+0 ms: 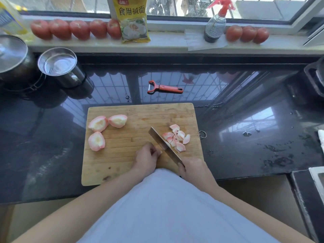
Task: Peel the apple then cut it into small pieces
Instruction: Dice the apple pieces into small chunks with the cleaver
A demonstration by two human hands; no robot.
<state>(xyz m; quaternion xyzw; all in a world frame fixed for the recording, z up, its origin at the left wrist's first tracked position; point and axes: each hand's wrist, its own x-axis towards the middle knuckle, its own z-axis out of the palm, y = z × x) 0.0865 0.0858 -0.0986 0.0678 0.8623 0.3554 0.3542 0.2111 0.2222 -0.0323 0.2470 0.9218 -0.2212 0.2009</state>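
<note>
A wooden cutting board (140,113) lies on the dark counter. Three peeled apple quarters (98,123) sit on its left part. Several small cut apple pieces (177,137) are heaped on its right part. My right hand (194,171) grips the handle of a cleaver (163,144), whose blade stands on edge just left of the heap. My left hand (145,158) rests with curled fingers against the blade's left side; any apple piece under it is hidden.
A red peeler (164,88) lies on the counter behind the board. A steel cup (59,65) and a lidded pot (12,57) stand at the back left. Tomatoes (77,29), a yellow packet (133,20) and a spray bottle (215,25) line the windowsill.
</note>
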